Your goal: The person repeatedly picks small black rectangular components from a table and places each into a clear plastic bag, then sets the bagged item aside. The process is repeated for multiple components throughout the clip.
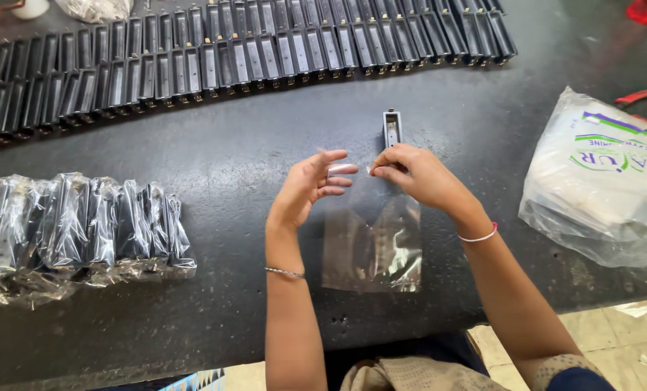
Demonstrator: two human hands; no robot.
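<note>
My left hand (310,187) and my right hand (415,174) meet over a clear plastic sleeve (373,246) that lies flat on the dark table (229,152). Both pinch the sleeve's top edge between thumb and fingers, the left from the left side, the right from the right side. A single black oblong part (391,129) lies on the table just beyond my right hand, apart from it.
Long rows of the same black parts (229,54) line the far side. A row of parts wrapped in clear sleeves (77,228) lies at the left. A white printed plastic bag (602,181) sits at the right, red pliers (639,98) behind it.
</note>
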